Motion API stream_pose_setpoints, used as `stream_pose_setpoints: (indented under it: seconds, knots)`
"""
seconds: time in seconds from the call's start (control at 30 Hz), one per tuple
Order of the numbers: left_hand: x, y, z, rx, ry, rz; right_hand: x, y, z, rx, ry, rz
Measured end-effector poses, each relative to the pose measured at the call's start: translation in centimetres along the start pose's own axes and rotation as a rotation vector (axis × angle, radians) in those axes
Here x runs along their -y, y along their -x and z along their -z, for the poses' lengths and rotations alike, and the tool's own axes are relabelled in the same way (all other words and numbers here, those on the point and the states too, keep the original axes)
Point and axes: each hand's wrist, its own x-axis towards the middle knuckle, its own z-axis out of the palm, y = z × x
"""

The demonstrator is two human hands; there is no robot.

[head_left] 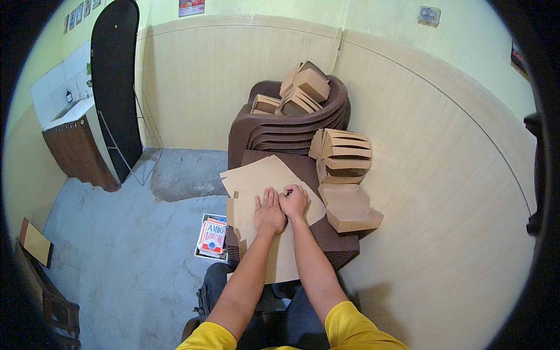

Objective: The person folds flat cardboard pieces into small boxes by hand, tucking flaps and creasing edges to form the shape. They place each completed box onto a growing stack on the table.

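A flat brown cardboard box blank (259, 175) lies spread over a dark brown table (343, 245) with woven-look sides. Its lower end hangs past the near edge toward my lap. My left hand (270, 214) is pressed flat on the cardboard, fingers stretched out and pointing away from me. Right beside it, my right hand (296, 203) rests on the sheet with its fingers curled in. A small dark spot shows between those fingers; whether it is an object or shadow I cannot make out. An open folded cardboard box (350, 219) sits at the table's right edge.
Several nested cardboard boxes (344, 154) stand at the table's far right. Behind it, stacked brown plastic chairs (291, 129) hold more boxes (312, 84). A white bin (198, 252) with printed packages is left of the table. An ironing board (115, 76) leans by a sink (73, 112).
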Motion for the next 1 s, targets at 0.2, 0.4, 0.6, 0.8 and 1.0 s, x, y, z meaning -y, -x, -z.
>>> stream_pose_setpoints:
  seconds: [0.2, 0.4, 0.6, 0.8, 1.0]
  knots:
    - [0.2, 0.0, -0.4, -0.059, 0.014, 0.015, -1.1, 1.1, 0.3, 0.074, 0.080, 0.232]
    - [0.2, 0.3, 0.2, -0.062, -0.009, -0.012, -2.1, 2.1, 1.3, 0.147, -0.001, 0.381]
    - [0.6, 0.3, 0.5, -0.010, 0.073, -0.017, -1.2, 2.8, 1.2, 0.194, 0.123, 0.272]
    - [0.3, 0.7, 0.8, 0.003, 0.010, -0.026, -0.5, 1.6, 2.0, 0.265, 0.248, 0.248]
    - [-0.2, 0.9, 1.5, -0.006, 0.029, 0.009, -1.2, 0.7, 4.9, 0.320, -0.027, 0.093]
